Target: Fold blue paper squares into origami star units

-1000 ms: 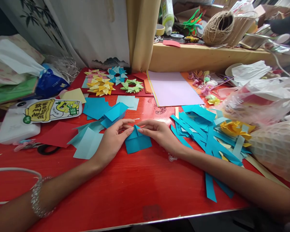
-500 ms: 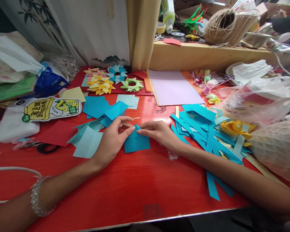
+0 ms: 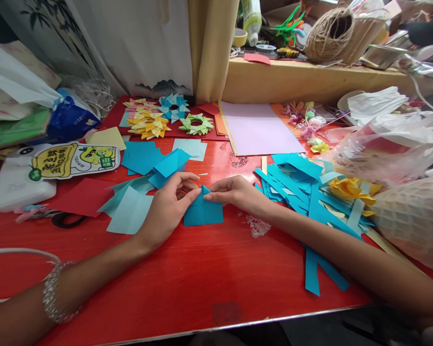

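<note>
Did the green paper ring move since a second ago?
No. Against the beige ledge, the green paper ring hasn't shifted any way; only the whole view slid a little.

Both hands [image 3: 171,202] pinch a folded blue paper [image 3: 204,214] by its peak over a red table [image 3: 166,288].

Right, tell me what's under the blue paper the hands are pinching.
Red table shows along the lower edge of the blue paper. What lies directly beneath it is covered, and the left fingers and right fingers hide parts of its top.

The folded paper [image 3: 204,215] looks matt; the tabletop [image 3: 159,288] glossy; the twine [image 3: 321,42] rough.
</note>
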A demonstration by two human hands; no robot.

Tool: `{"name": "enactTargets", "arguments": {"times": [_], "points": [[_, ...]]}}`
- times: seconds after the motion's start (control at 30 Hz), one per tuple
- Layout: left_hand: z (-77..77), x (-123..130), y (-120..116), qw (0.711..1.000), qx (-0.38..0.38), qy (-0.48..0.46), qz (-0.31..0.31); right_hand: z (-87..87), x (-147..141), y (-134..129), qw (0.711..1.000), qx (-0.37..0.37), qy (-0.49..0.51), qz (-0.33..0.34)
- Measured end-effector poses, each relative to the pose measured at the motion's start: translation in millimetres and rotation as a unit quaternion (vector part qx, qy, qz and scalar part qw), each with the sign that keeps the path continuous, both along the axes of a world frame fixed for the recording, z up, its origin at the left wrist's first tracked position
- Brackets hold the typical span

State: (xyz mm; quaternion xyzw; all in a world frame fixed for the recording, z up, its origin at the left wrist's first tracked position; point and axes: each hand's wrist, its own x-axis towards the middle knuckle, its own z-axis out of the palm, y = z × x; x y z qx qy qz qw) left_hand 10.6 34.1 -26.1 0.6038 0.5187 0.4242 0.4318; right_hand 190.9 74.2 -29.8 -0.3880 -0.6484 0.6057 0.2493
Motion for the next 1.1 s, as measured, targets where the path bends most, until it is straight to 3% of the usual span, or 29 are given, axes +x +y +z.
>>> {"name": "enactTargets", "arguments": {"times": [0.5, 0.7, 0.87, 0.97, 1.1], "points": [[6.2, -0.1, 1.0, 0.999, -0.013, 0.041, -0.008, 0.6, -2.1, -3.1, 1.000, -0.009, -0.007, -0.010], [5.3, 0.2, 0.9, 0.998, -0.009, 0.062, -0.019, -4.8, -1.6, -2.8, 1.000, 0.006, 0.014, 0.023], [5.3, 0.4, -1.0, 0.999, -0.007, 0.035, 0.010, -3.4, -0.8, -0.6, 0.999, 0.010, 0.032, 0.040], [5.8, 0.6, -2.2, 0.999, 0.001, 0.018, 0.042, -1.0, -0.2, -0.2, 0.999, 0.016, 0.022, 0.024], [7.3, 1.2, -2.9, 0.997, 0.007, -0.019, 0.071, 0.1, -1.5, -2.0, 0.997, -0.007, 0.063, -0.045]]}}
